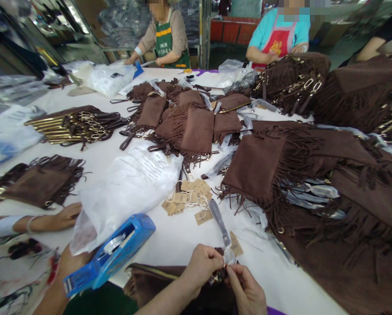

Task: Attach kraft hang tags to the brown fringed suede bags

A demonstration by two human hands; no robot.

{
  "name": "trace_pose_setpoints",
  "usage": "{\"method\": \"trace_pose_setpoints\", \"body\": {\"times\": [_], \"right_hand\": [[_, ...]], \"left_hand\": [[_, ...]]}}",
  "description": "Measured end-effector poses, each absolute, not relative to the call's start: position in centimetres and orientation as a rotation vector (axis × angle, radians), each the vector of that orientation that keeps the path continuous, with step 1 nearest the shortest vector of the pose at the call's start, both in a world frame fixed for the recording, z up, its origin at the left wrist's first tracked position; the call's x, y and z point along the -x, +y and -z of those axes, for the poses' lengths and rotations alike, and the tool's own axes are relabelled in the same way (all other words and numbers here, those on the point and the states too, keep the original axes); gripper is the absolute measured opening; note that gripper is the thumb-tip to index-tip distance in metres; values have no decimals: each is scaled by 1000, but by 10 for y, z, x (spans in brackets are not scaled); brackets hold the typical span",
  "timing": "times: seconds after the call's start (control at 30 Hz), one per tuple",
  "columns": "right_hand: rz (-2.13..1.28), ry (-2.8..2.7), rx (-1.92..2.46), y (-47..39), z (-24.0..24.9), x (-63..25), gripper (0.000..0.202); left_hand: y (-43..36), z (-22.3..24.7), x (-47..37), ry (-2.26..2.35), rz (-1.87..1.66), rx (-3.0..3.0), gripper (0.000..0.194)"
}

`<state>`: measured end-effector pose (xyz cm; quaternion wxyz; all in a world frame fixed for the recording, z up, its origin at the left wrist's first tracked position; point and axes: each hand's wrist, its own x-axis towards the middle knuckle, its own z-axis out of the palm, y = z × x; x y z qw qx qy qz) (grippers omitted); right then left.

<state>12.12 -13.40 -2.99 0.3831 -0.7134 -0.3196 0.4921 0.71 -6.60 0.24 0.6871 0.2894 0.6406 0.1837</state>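
A dark brown pouch [156, 286] with a gold zip lies at the near edge, partly under my left forearm. My left hand [204, 267] is closed in a pinch at the pouch's strap end, on clear plastic wrap [229, 255]. Beside it, my right hand [246, 286] pinches the same wrap from the right, thumb and index finger together. A plastic-wrapped strap [220, 221] extends up from between my fingers. Next to it, a tan paper tag [236, 244] lies behind my hands. My fingertips partly hide small dark and metal parts.
A blue tape dispenser [117, 251] stands left of my hands. Tan tags [191, 197] lie ahead. Fringed brown bags [251, 166] are piled ahead and right. A co-worker's hands touch a white plastic bag [126, 188] at left. Two people stand across the table, and another's arm shows far right.
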Motion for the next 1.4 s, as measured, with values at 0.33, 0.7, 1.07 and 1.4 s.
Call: {"method": "trace_pose_setpoints", "body": {"times": [0.33, 0.7, 1.07, 1.4], "right_hand": [[-1205, -995, 1778, -135, 31, -126, 33], [-1239, -1104, 1756, -136, 26, -131, 33], [-1100, -1724, 1392, -86, 12, -138, 17], [-1345, -1844, 1499, -66, 8, -135, 24]], "left_hand": [[-60, -5, -9, 1463, -307, -760, 13], [-65, -4, -7, 1699, -224, -1109, 10], [-69, -4, 13, 1519, -717, -839, 22], [-70, -1, 12, 1502, -750, -784, 22]]}}
